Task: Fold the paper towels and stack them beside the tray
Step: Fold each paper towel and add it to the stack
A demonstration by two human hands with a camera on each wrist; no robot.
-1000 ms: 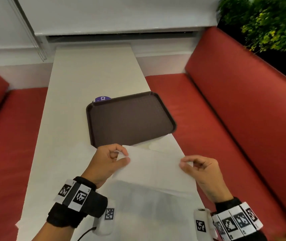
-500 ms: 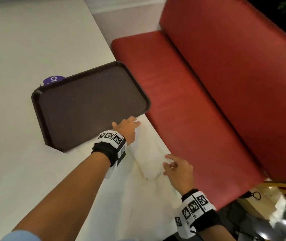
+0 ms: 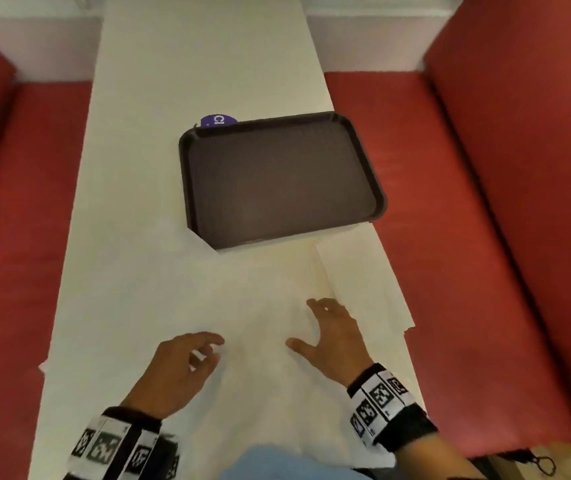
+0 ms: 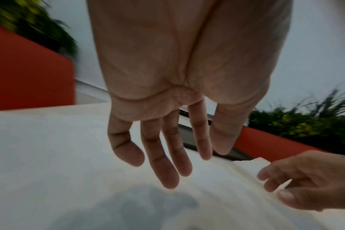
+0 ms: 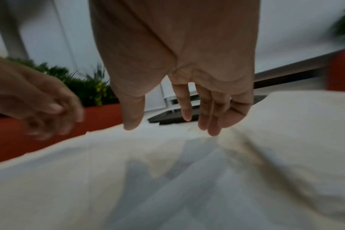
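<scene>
A dark brown tray [image 3: 277, 181] lies on the white table [image 3: 159, 133]. A folded paper towel [image 3: 357, 282] rests just in front of the tray's right corner, along the table's right edge. Flat white paper towels [image 3: 249, 306] cover the near part of the table. My left hand [image 3: 214, 349] hovers over them with loosely curled fingers and holds nothing. My right hand [image 3: 303, 323] spreads its fingers over the sheet beside the folded towel. In the wrist views the left hand [image 4: 187, 163] and the right hand [image 5: 171, 129] hang empty over white paper [image 5: 167, 179].
Red bench seats [image 3: 450, 271] run along both sides of the narrow table. A purple round label [image 3: 218, 120] peeks out behind the tray. Green plants [image 4: 305, 124] stand behind the benches. A white wall closes off the table's far end.
Both hands let go of the folded towel by the tray and drew back toward me over the flat sheets. The head view swung back to centre on the table.
</scene>
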